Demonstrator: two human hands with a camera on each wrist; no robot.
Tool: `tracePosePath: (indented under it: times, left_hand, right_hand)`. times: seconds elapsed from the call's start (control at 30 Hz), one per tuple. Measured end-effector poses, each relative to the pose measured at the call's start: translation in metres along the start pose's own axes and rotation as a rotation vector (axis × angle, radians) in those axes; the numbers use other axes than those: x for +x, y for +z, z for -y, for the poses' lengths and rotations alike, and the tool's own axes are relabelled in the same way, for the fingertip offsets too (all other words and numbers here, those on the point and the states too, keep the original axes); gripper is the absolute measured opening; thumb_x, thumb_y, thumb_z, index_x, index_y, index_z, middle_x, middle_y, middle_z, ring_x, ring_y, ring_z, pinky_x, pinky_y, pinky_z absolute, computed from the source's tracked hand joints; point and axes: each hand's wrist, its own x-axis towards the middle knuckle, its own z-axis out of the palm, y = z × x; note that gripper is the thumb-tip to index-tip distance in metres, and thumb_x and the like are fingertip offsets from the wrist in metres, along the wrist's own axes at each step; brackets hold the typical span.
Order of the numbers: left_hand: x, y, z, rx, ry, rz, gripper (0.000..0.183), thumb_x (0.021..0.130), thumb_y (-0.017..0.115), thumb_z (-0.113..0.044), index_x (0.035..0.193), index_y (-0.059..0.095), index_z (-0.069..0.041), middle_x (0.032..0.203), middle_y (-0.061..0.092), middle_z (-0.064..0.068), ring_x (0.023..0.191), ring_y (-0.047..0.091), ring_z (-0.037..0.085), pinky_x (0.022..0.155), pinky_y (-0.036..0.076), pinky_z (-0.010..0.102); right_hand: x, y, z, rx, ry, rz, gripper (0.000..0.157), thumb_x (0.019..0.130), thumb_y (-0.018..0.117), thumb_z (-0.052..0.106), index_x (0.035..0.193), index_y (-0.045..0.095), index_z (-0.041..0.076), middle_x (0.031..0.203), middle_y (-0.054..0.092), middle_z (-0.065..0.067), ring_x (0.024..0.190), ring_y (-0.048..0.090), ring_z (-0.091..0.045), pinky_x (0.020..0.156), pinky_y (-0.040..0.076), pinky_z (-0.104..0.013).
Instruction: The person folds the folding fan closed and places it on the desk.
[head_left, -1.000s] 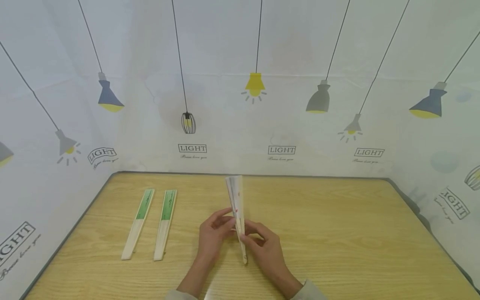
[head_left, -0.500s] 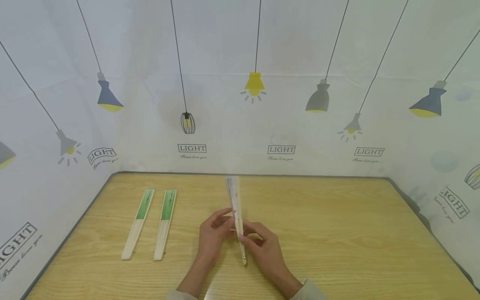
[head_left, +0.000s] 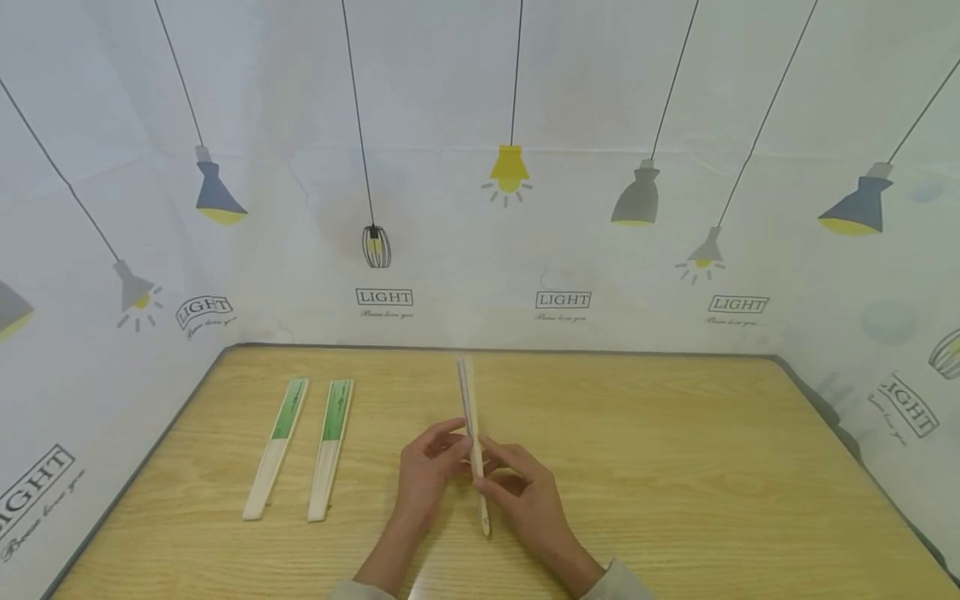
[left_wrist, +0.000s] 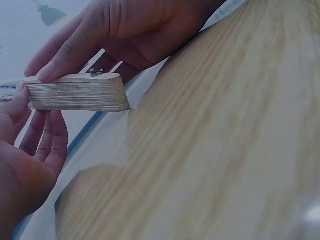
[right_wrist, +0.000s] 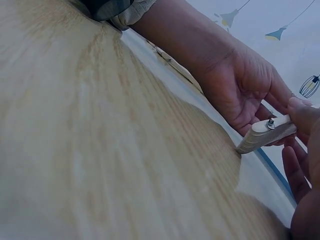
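Note:
A folding fan [head_left: 483, 504], now nearly folded flat, stands edge-up between both hands over the middle of the table. My left hand [head_left: 429, 467] pinches its left side around mid-length. From the right, my right hand [head_left: 527, 493] pinches it with thumb and fingers slightly lower down. Stacked pale slats of the fan [left_wrist: 80, 96] show edge-on in the left wrist view. A small metal pivot pin [right_wrist: 270, 123] sits at its rounded end in the right wrist view. Fingertips hide part of the fan's middle.
Two folded fans with green upper parts lie to the left, an outer green fan [head_left: 276, 450] and an inner green fan [head_left: 331, 450], roughly side by side. The wood-grain table [head_left: 675, 467] meets a white backdrop [head_left: 450, 250] printed with hanging lamps on three sides.
The fan's printed leaf has narrowed to a thin edge as its slats came together. My right hand has shifted slightly left; the left hand has barely moved.

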Motion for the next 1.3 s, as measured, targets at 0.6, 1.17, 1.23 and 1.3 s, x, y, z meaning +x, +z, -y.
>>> tracePosePath:
  times: [0.6, 1.17, 1.23, 1.3]
  left_hand:
    - [0.004, -0.009, -0.021, 0.118, -0.02, -0.048, 0.035, 0.081, 0.072, 0.003, 0.115, 0.063, 0.005, 0.089, 0.065, 0.014, 0.076, 0.065, 0.021, 0.071, 0.06, 0.038]
    - [0.008, -0.055, -0.051, 0.399, -0.065, -0.264, 0.03, 0.082, 0.071, 0.003, 0.112, 0.068, 0.0, 0.091, 0.067, 0.018, 0.07, 0.065, 0.019, 0.061, 0.059, 0.03]
    - [0.007, -0.059, -0.052, 0.447, -0.058, -0.277, 0.029, 0.082, 0.071, 0.003, 0.111, 0.068, 0.001, 0.09, 0.068, 0.018, 0.07, 0.065, 0.019, 0.06, 0.059, 0.029]
    - [0.007, -0.063, -0.054, 0.488, -0.06, -0.284, 0.029, 0.082, 0.071, 0.003, 0.111, 0.068, 0.001, 0.091, 0.068, 0.018, 0.07, 0.065, 0.018, 0.06, 0.059, 0.027]
  right_hand:
    - [0.007, 0.012, -0.009, 0.054, 0.055, -0.091, 0.046, 0.086, 0.07, 0.005, 0.129, 0.057, 0.003, 0.111, 0.061, -0.016, 0.095, 0.062, -0.032, 0.083, 0.057, -0.037]
    - [0.031, 0.092, -0.012, -0.055, 0.252, -0.22, 0.04, 0.081, 0.072, -0.003, 0.119, 0.065, 0.008, 0.1, 0.066, -0.005, 0.086, 0.066, -0.019, 0.076, 0.057, -0.024]
    - [0.031, 0.099, -0.01, -0.063, 0.279, -0.229, 0.039, 0.08, 0.072, -0.006, 0.118, 0.066, 0.006, 0.097, 0.068, -0.007, 0.083, 0.067, -0.017, 0.075, 0.057, -0.022]
    - [0.031, 0.105, -0.009, -0.076, 0.276, -0.226, 0.039, 0.08, 0.071, -0.008, 0.117, 0.065, 0.002, 0.097, 0.068, -0.009, 0.083, 0.067, -0.017, 0.074, 0.057, -0.021]
